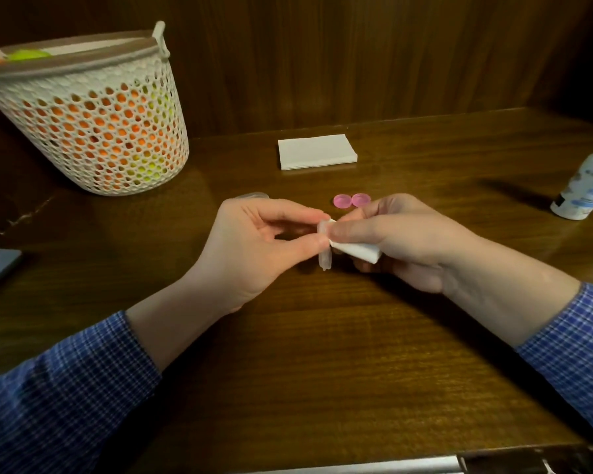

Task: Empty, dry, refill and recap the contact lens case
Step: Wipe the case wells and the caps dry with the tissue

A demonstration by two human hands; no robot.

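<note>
Dim, warm light falling from above-left; bottle casting soft shadow leftward. Wide-angle bending pic edges; corners darkening, slight blur throughout.

We see table: dark wood, polished, faint sheen | case pinched in left fingers: clear, smooth plastic | tissue under right fingers: white matt paper | caps just beyond the fingers: glossy pink plastic | sleeves: blue checked woven cloth
</note>
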